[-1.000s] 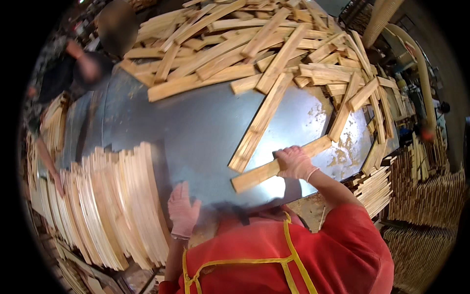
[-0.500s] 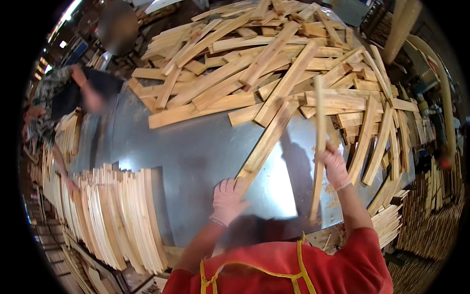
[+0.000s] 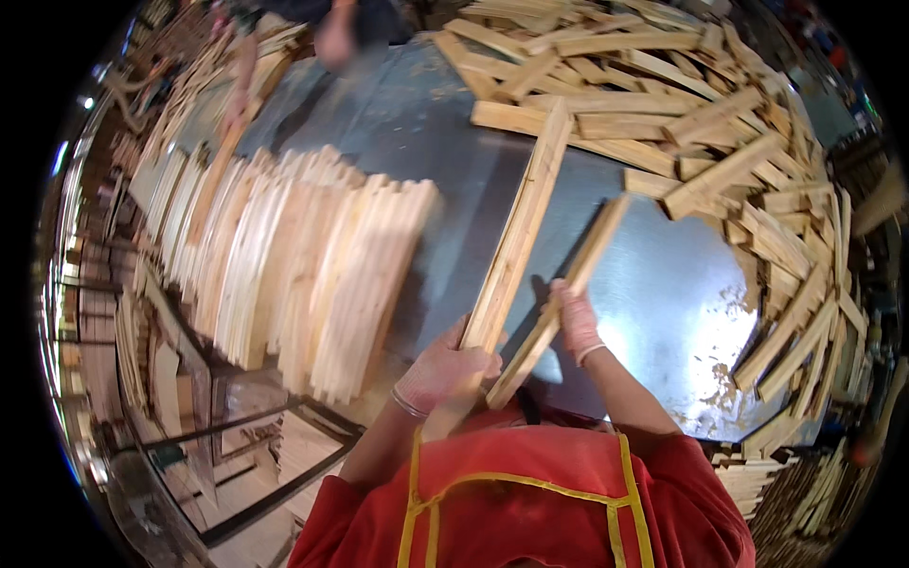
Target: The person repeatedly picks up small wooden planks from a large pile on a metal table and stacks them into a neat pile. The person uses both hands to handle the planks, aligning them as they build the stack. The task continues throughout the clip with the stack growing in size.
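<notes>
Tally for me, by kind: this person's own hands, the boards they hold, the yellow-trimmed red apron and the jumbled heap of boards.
Hands, left hand and right hand: 2
Held boards, left-hand board and right-hand board: 2
Red apron: 1
Jumbled heap: 1
Total: 6

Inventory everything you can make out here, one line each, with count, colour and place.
long plank: one, tan, centre, in the left hand
short plank: one, tan, right of the long plank, in the right hand
loose boards: too many to count, tan, heaped top right
row of boards: many, pale, left
metal table: one, blue-grey, under the heap
stacked boards: several, pale, lower right
frame: one, dark, lower left
co-worker: one, dark clothing, top left, partly cut off
apron: one, red with yellow trim, bottom centre
left hand: one, pale pink glove, lower centre
right hand: one, pale pink glove, right of centre
</notes>
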`<state>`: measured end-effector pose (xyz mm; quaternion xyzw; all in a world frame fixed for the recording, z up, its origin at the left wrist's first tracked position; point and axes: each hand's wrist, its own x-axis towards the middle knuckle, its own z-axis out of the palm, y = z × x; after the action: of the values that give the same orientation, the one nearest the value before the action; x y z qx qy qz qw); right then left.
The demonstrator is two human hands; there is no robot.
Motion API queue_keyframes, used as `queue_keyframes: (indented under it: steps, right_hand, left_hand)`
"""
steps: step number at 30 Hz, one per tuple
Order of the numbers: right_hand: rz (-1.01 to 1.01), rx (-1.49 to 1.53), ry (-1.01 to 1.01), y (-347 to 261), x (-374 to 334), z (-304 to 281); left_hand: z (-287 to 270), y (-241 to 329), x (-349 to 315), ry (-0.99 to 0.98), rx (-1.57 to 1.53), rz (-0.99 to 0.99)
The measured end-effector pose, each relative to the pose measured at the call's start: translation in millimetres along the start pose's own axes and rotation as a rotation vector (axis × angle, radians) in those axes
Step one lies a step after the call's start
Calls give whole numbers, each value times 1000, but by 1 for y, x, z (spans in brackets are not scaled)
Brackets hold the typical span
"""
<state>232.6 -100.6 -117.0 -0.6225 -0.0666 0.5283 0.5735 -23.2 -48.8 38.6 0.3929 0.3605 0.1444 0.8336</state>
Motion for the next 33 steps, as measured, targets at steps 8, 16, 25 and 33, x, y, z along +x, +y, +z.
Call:
queue_keyframes:
  steps: [8, 16, 25, 33]
  right_hand:
    - [-125, -1191, -801, 6, -30, 242]
    - [343, 288, -672, 10, -17, 136]
    - [13, -266, -409, -37, -75, -8]
    - [-859, 173, 291, -376, 23, -240]
  left_hand:
    - [-71, -20, -82, 546, 761, 186]
    - [-76, -59, -60, 642, 1220, 272]
    - [30, -70, 35, 207, 1400, 310]
    - [120, -70, 83, -87, 1443, 365]
